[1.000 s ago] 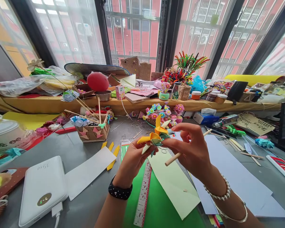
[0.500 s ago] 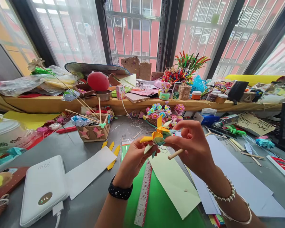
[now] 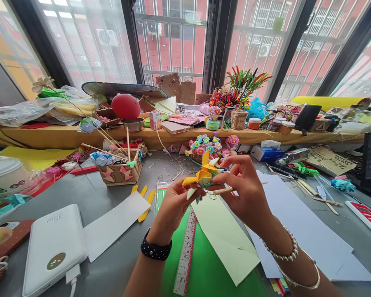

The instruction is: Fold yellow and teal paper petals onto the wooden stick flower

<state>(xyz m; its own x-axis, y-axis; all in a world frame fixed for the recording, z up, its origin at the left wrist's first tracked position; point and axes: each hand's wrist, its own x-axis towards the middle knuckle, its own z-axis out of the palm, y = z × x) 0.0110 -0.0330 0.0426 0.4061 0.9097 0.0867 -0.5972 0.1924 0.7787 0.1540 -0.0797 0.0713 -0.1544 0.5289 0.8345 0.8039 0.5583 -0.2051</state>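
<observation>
My left hand [image 3: 175,204] grips a folded paper flower [image 3: 204,176] with yellow, pale green and teal petals, held above the desk. Its fingers are closed on the flower's lower left side. My right hand [image 3: 243,185] has a thin wooden stick [image 3: 224,191] lodged across its fingers, the blunt end pointing left. The right thumb and fingertips are at the flower's right edge, seemingly touching it. Below lie a pale green paper strip [image 3: 225,239], a patterned ruler [image 3: 186,251] and a green mat [image 3: 210,280].
On the left are a white power bank [image 3: 55,243] with a cable, a white paper strip [image 3: 117,225], yellow folded pieces [image 3: 146,206] and a cardboard basket [image 3: 120,173]. White sheets [image 3: 306,231] lie at right. Crochet flowers [image 3: 207,146] stand behind my hands, before a cluttered sill [image 3: 179,138].
The stick in my right hand has swung to lie more level, its end moving up and left. My right hand has shifted slightly left; the flower stays in my left hand.
</observation>
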